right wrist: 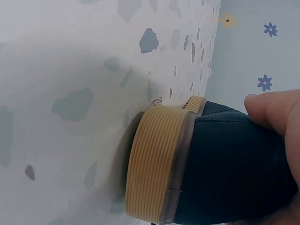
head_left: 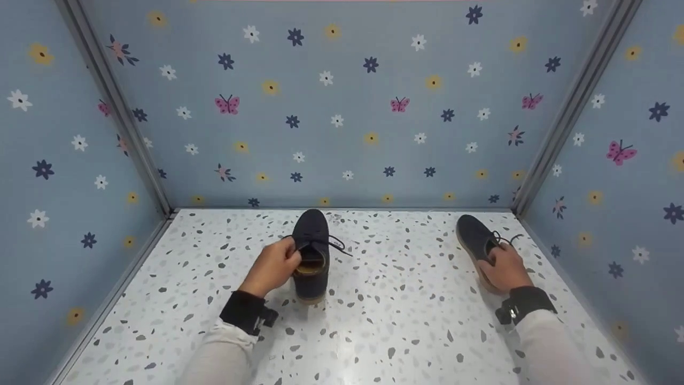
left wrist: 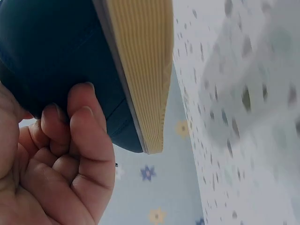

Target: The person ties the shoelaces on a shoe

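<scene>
Pale sleeves [head_left: 220, 353] lay nearest | left hand [head_left: 271, 268] gripped left shoe [head_left: 314, 230] by its opening | right hand [head_left: 505, 267] gripped right shoe [head_left: 474, 239] likewise, probably for steadiness

The head view looks forward and down from above the near side, far enough back to take in the speckled worktop [head_left: 390, 326], both hands and the flowered panelling [head_left: 352, 91] on three sides. The left wrist view sits very close to the left-hand shoe [head_left: 311, 286], turned so the worktop runs down its right side; the right wrist view, also near, faces the right-hand shoe [head_left: 470, 232] with the worktop at left. Each wrist view shares its hand and shoe with the head view.
</scene>
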Motion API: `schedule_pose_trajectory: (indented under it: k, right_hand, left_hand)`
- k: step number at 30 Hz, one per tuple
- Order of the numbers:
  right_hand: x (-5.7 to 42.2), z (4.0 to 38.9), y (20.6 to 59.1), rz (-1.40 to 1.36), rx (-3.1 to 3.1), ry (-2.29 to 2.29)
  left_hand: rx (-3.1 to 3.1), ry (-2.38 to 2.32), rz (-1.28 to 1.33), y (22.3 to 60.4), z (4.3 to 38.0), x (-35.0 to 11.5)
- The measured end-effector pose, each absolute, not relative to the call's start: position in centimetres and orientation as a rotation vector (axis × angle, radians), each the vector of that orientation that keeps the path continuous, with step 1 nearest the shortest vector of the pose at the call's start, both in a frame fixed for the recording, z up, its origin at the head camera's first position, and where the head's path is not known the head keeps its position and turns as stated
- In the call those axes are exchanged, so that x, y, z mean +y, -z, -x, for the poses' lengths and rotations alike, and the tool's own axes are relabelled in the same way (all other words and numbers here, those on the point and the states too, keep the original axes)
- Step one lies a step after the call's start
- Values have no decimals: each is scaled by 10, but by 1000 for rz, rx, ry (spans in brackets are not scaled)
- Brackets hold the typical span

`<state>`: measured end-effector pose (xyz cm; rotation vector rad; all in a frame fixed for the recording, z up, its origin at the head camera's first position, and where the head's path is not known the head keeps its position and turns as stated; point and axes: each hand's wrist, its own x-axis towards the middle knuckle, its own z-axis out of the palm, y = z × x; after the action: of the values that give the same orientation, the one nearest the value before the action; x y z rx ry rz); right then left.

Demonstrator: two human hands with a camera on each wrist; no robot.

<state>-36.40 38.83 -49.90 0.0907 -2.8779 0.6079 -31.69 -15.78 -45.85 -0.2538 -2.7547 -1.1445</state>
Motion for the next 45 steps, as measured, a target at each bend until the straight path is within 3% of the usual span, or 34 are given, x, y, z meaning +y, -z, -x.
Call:
schedule_pose_trajectory:
  k: [21, 45]
  right_hand:
    - [390, 365, 502, -80, -2872, -623]
    - [348, 362, 482, -221, -2698, -738]
  left_hand:
    - [-2864, 975, 106, 473, 334, -276]
    - [-2972, 982, 6, 493, 344, -304]
